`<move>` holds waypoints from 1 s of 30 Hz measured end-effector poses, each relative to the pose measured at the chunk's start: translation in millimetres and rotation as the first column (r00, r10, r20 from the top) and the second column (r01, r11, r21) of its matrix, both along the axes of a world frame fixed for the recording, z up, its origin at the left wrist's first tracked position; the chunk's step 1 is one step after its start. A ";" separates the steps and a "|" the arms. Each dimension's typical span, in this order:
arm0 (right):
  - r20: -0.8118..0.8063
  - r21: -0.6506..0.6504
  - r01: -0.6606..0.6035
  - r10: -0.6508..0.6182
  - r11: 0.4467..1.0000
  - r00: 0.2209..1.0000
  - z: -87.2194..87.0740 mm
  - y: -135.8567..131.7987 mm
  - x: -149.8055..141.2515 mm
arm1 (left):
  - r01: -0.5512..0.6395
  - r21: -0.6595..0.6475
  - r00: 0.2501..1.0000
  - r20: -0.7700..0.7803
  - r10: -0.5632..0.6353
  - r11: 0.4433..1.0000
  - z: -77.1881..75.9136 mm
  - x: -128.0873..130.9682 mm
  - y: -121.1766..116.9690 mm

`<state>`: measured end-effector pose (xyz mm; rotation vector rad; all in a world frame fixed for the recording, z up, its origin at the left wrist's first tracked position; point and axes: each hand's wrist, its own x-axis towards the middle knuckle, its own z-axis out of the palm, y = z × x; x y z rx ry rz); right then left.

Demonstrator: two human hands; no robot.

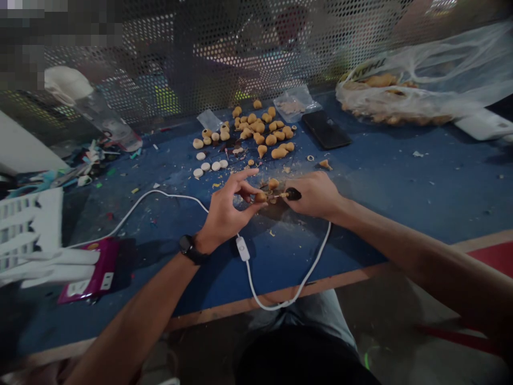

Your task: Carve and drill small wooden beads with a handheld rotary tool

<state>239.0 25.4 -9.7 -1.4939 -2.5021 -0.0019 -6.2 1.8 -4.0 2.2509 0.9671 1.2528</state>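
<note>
My left hand [230, 206] pinches a small brown gourd [260, 197] between thumb and fingers, the other fingers loosely curled. In a closed grip, my right hand [315, 193] holds a soldering iron [294, 193] with a dark handle and a brass-coloured shaft. Its thin tip points left and meets or nearly meets the gourd; I cannot tell which. A white cord [316, 264] loops from below the right hand to an inline switch [242, 248]. Just behind the held gourd lies another small gourd piece [273, 183].
Several small gourds [256, 127] cluster behind the hands, with white discs [205, 167] to their left. A black phone [326, 130] lies right of them. Farther right is a plastic bag [401, 101] of gourds. At left stand a clear bottle [108, 120] and a magenta pack [96, 267].
</note>
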 end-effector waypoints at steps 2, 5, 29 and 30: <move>-0.050 0.028 0.015 -0.014 1.000 0.999 -1.1 2.3 3.3 | -0.009 -0.007 1.000 0.010 0.009 1.000 -0.5 -0.5 0.7; -0.172 0.068 0.033 -0.021 0.997 0.985 0.3 4.3 6.4 | -0.024 -0.026 0.999 0.045 0.026 0.999 0.0 -0.4 0.6; -0.733 -0.506 -0.448 -0.094 0.737 0.674 23.5 -18.5 0.0 | 0.086 -0.451 0.869 0.470 0.154 0.888 -3.6 3.9 5.5; -0.734 -0.514 -0.453 -0.101 0.728 0.671 23.9 -18.8 -0.7 | 0.098 -0.447 0.875 0.464 0.137 0.889 -3.6 3.6 5.6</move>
